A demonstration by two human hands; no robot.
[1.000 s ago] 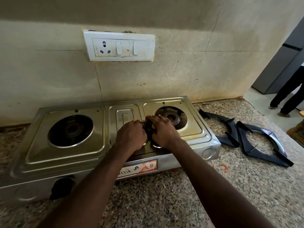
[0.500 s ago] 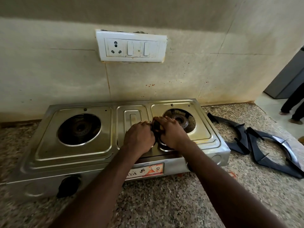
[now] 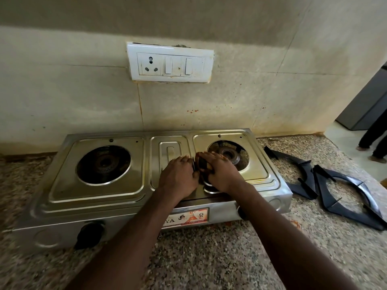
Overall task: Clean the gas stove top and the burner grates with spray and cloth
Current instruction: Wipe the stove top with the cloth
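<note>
A steel two-burner gas stove (image 3: 98,191) stands on the speckled counter against the wall, with both grates off. Both my hands meet over the stove's middle front, just left of the right burner (image 3: 228,153). My right hand (image 3: 222,171) is curled around a small dark round burner part (image 3: 202,163). My left hand (image 3: 178,177) is closed against the same part from the left. The left burner (image 3: 103,164) is uncovered. Two black burner grates (image 3: 297,174) (image 3: 354,197) lie on the counter right of the stove. No spray or cloth is in view.
A white socket-and-switch plate (image 3: 169,62) is on the stained wall above the stove. Black knobs (image 3: 89,235) stick out of the stove front. At the far right a person's legs (image 3: 374,139) stand on the floor by a grey cabinet (image 3: 368,105). Bare counter lies in front of the stove.
My hands stay together on the dark part at the same spot on the stove. The view has shifted, so the stove and wall plate sit further right and lower in frame.
</note>
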